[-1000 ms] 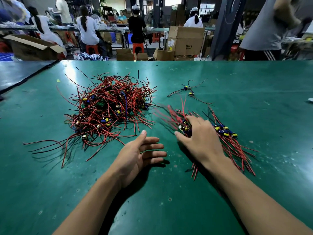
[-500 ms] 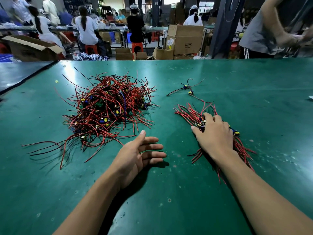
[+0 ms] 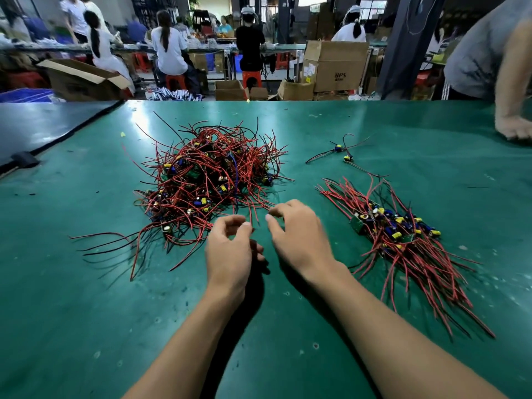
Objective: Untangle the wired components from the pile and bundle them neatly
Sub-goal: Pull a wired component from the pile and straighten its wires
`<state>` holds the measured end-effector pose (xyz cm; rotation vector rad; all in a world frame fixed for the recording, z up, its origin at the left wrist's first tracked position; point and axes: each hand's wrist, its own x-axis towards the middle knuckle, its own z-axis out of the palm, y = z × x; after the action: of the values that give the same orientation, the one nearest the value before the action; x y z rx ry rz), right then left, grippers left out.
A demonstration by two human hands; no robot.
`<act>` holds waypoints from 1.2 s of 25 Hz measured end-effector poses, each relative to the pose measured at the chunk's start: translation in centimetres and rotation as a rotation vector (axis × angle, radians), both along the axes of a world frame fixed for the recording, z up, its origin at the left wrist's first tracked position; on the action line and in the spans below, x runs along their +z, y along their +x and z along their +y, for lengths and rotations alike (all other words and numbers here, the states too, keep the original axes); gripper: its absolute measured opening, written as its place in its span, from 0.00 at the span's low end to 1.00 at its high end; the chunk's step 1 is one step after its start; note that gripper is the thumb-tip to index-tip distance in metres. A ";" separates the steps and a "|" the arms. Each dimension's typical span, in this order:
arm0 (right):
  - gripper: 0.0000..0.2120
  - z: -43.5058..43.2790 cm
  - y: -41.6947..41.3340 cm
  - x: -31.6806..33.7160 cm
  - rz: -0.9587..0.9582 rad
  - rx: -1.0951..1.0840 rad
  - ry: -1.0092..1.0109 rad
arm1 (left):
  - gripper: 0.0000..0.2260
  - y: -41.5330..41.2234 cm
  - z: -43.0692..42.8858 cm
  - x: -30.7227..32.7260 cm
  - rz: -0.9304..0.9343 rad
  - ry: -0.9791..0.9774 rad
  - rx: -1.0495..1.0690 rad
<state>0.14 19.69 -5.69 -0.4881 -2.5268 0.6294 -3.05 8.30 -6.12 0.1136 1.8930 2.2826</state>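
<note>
A tangled pile (image 3: 207, 182) of red and black wires with small yellow and blue components lies on the green table (image 3: 86, 298), left of centre. To the right lies a straightened bundle (image 3: 403, 237) of the same wired parts, its wires fanning toward me. My left hand (image 3: 230, 254) hovers at the pile's near edge, fingers curled with thumb and forefinger close together; whether a wire is pinched is unclear. My right hand (image 3: 299, 237) sits beside it, fingers bent and apart, touching loose red wire ends at the pile's edge.
Two loose wired components (image 3: 342, 152) lie behind the bundle. Another person's hand (image 3: 515, 129) rests on the table's far right. A darker table (image 3: 43, 128) adjoins at the left. Cardboard boxes (image 3: 334, 67) and seated workers stand beyond the far edge.
My right hand has let go of the bundle on the right and moved left to the pile's near edge. My left hand has lifted and curled its fingers.
</note>
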 end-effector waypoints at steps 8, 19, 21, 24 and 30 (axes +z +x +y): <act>0.08 -2.0 -6.4 0.9 -0.345 -0.105 -0.087 | 0.09 -1.2 -0.4 -1.0 0.035 -0.100 0.167; 0.07 1.8 3.2 5.3 -0.389 0.211 -0.680 | 0.08 -0.1 -0.7 0.9 -0.159 -0.054 -0.177; 0.05 2.2 5.6 5.5 -0.432 0.326 -0.757 | 0.09 0.5 -0.6 1.2 -0.203 -0.064 -0.250; 0.04 2.2 7.8 4.8 -0.587 0.569 -0.811 | 0.08 1.3 -0.8 1.0 -0.218 -0.092 -0.312; 0.10 2.6 7.4 1.6 -0.295 0.272 -0.739 | 0.12 1.2 -0.9 0.3 -0.073 -0.249 -0.166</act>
<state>7.57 22.26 -4.08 -0.5078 -2.5845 1.7287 -1.88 7.41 -5.81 0.1465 2.0280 1.9036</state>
